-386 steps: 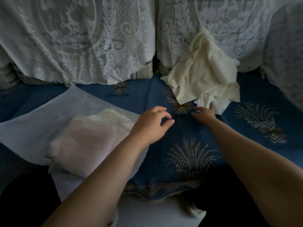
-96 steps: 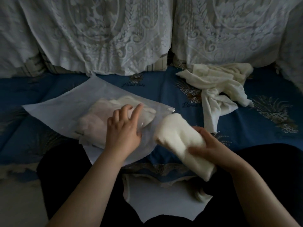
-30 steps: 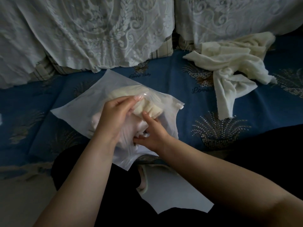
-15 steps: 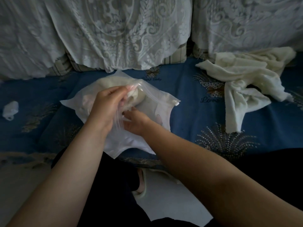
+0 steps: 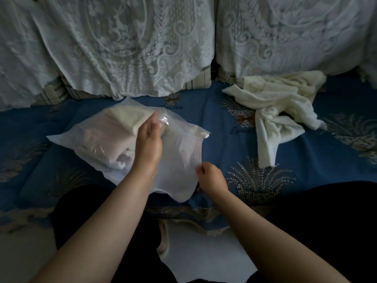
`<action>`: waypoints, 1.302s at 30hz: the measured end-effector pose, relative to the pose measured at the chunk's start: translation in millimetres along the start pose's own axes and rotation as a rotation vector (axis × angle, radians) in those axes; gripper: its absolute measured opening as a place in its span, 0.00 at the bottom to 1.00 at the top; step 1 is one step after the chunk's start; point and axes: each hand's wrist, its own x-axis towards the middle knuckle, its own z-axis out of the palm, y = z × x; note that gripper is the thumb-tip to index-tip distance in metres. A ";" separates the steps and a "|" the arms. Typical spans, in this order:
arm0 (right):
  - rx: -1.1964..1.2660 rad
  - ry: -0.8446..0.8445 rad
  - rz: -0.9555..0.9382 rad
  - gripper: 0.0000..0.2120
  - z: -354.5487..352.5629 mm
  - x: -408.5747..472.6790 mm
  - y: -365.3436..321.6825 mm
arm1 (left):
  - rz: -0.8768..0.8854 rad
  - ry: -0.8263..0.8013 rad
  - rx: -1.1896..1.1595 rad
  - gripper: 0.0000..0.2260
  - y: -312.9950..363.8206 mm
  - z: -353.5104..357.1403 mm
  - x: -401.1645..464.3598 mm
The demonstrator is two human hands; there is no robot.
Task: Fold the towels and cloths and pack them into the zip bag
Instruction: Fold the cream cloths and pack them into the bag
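While zip bag point(image 5: 114, 144) lies on blue cover point(image 5: 220, 139) | lace backrest point(image 5: 130, 45) | left hand point(image 5: 148, 144) grip flat | right hand point(image 5: 212, 178) pinching bag

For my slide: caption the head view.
Two hands hold a translucent zip bag of folded cloths; cream towels await.

Both forearms are bare to the frame's edge, with no sleeves, watch or rings showing on the left hand point(image 5: 148, 145) or right hand point(image 5: 211, 177). Black trousers point(image 5: 318, 225) cover both legs. Below the knees, a pale slipper point(image 5: 164, 240) shows on the floor.
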 end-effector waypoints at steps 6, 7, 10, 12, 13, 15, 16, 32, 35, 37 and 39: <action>0.292 0.081 0.088 0.09 -46.0 66.6 -31.2 | 0.109 -0.032 0.107 0.19 -10.4 42.1 29.4; 0.088 0.134 0.044 0.12 -60.2 69.9 -27.0 | 0.127 -0.043 0.169 0.21 -13.1 48.3 34.0; -0.534 0.364 0.026 0.22 -99.0 71.7 18.0 | 0.226 -0.046 0.505 0.26 -19.2 63.2 30.4; -0.713 0.347 0.133 0.26 -117.9 64.2 52.3 | 0.380 -0.011 0.704 0.28 -17.4 72.8 15.9; -0.732 0.336 0.168 0.23 -124.4 60.6 65.9 | 0.492 -0.001 0.754 0.26 -14.6 78.1 7.4; -0.644 0.397 0.155 0.15 -135.4 56.1 78.9 | 0.687 -0.045 0.762 0.22 -8.6 92.5 -4.8; -0.573 0.435 0.141 0.14 -139.3 53.1 78.3 | 0.732 -0.110 0.721 0.20 -5.9 100.1 -8.5; 0.259 -0.016 -0.253 0.09 -178.6 -77.0 13.4 | 0.375 -0.595 0.681 0.06 -38.1 137.6 -14.7; -0.046 -0.305 -0.104 0.09 -174.3 -71.8 29.3 | 0.179 -0.625 0.809 0.08 -44.4 124.7 -18.5; -0.112 -0.198 0.039 0.16 -165.6 -53.9 46.4 | 0.112 -0.702 0.944 0.08 -55.7 118.9 -22.8; -0.302 0.110 0.152 0.20 -159.9 -33.3 62.4 | 0.078 -0.715 1.033 0.10 -66.7 118.2 -25.7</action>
